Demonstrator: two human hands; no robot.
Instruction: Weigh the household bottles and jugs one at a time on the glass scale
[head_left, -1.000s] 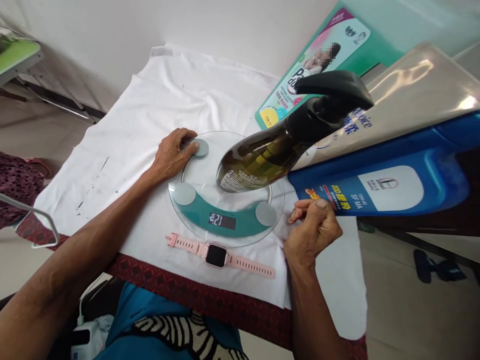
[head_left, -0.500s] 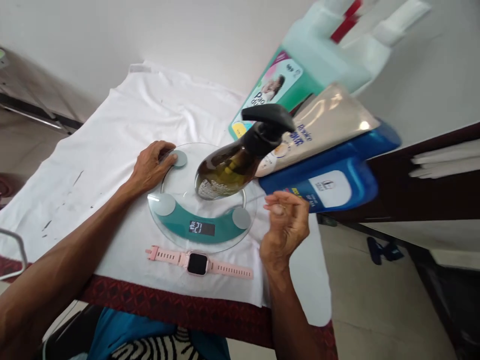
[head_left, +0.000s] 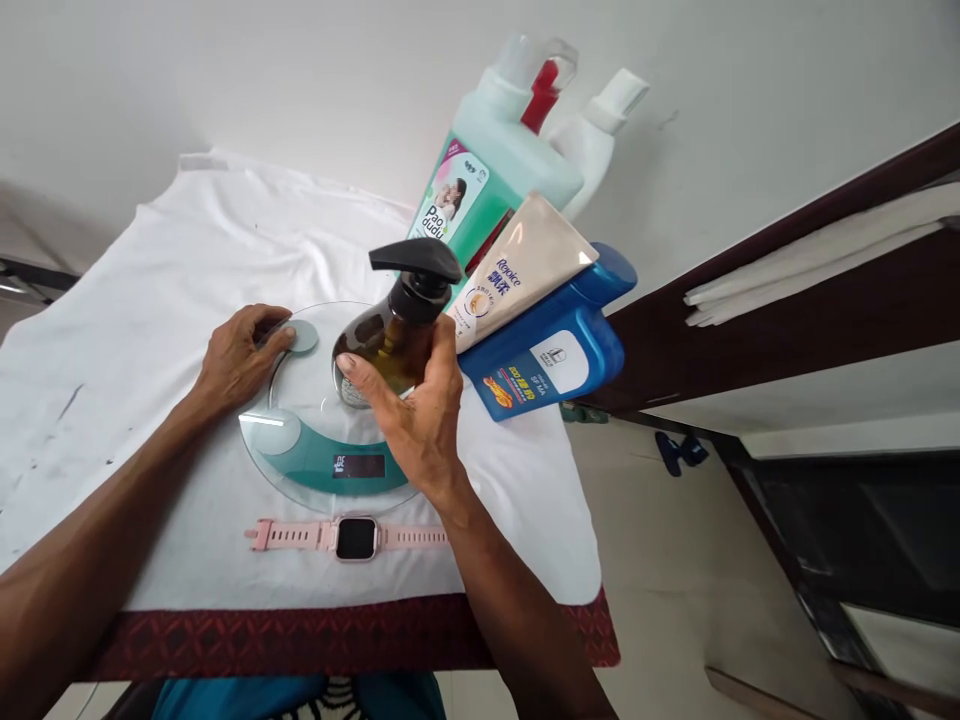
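Head view: we see a green bottle [head_left: 491, 195], a beige bottle [head_left: 525, 270] and a blue bottle [head_left: 544, 360] crowding right of the dark pump bottle [head_left: 367, 340], left of frame centre, over the glass scale [head_left: 311, 460]. Our right hand [head_left: 420, 415] wraps the pump bottle; our left hand [head_left: 244, 352] touches the scale's upper-left edge, whether gripping we cannot tell.

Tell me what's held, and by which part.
The right hand has the pump bottle by its body. The left hand touches the glass scale at its edge; whether gripping, I cannot tell.
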